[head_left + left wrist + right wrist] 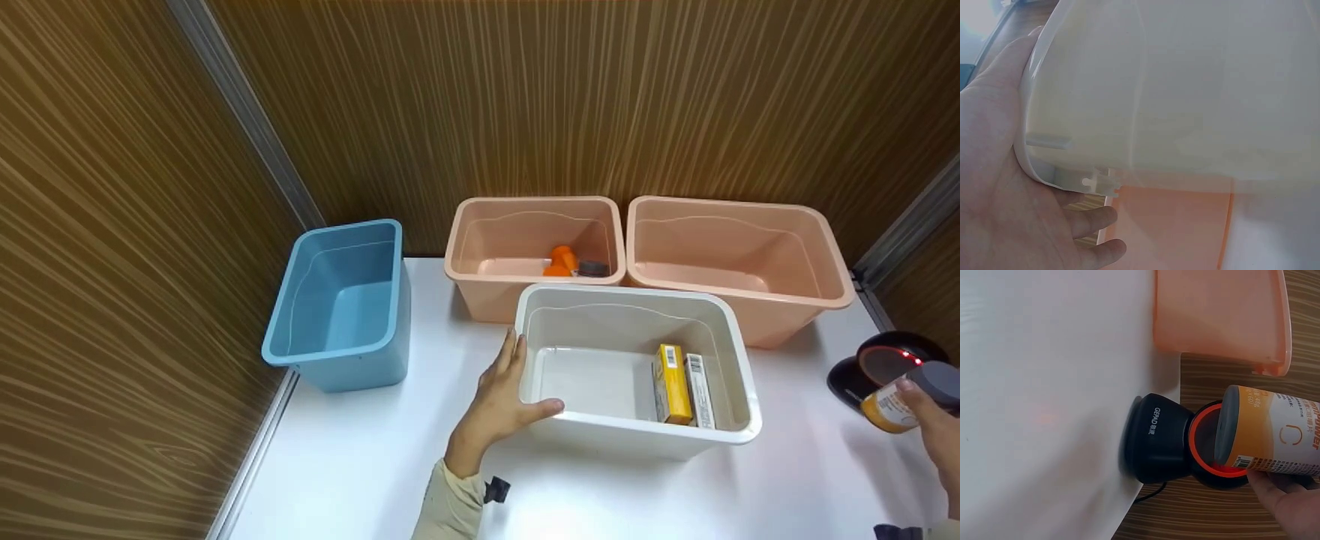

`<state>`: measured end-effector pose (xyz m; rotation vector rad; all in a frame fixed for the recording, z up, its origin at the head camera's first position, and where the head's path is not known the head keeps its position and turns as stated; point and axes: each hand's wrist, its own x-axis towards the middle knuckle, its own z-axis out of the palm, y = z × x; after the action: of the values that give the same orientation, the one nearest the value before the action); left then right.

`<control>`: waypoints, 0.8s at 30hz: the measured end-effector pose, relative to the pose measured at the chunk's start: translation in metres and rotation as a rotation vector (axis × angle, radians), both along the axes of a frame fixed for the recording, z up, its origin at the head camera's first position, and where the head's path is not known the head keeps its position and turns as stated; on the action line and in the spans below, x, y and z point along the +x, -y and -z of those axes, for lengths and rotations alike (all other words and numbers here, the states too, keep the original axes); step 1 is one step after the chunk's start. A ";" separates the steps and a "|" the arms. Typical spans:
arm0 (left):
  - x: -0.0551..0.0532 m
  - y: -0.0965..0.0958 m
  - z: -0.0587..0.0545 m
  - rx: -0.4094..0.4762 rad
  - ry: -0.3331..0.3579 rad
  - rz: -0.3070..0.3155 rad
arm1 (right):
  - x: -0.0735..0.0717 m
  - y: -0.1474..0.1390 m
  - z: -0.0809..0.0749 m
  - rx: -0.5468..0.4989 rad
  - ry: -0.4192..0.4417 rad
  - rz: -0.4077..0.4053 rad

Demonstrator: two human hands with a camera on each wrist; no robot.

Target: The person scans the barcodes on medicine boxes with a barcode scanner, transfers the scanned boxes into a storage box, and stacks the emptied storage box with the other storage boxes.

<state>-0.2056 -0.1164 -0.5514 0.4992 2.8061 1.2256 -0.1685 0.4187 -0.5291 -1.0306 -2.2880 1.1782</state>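
Observation:
My left hand (pixel 491 409) rests at the near left corner of a white bin (pixel 600 427), fingers straight along its side and thumb on the front rim. The left wrist view shows the palm against that bin's wall. Inside the bin stand a yellow box (pixel 673 384) and a slim white box (pixel 700 390), side by side. At the far right my right hand (pixel 941 442) grips a supplement bottle (pixel 1278 433) with a grey end and an orange and white label. The bottle is tilted in front of a black scanner (pixel 1162 436), whose ring glows red.
Behind the white bin, a peach bin (pixel 536 281) holds orange items (pixel 562 259) and a grey-capped item (pixel 592 268). A second peach bin (pixel 739 300) is beside it. A blue bin (pixel 352 367) stands left. Wood-patterned walls (pixel 525 97) enclose the white table (pixel 330 465).

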 end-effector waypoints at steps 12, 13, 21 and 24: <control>0.001 0.000 0.000 -0.008 0.015 -0.007 | -0.005 0.017 -0.027 0.066 -0.113 -0.039; 0.001 0.000 0.000 -0.012 0.009 -0.004 | -0.006 0.020 -0.031 0.064 -0.136 -0.055; 0.000 0.000 0.001 -0.009 -0.002 0.000 | -0.022 0.050 -0.070 0.042 -0.213 -0.227; 0.000 0.000 0.001 -0.007 -0.001 0.001 | -0.032 0.065 -0.080 0.067 -0.344 -0.315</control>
<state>-0.2055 -0.1159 -0.5520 0.5008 2.8096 1.2160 -0.2000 0.3533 -0.4487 -0.4095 -2.2396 1.2716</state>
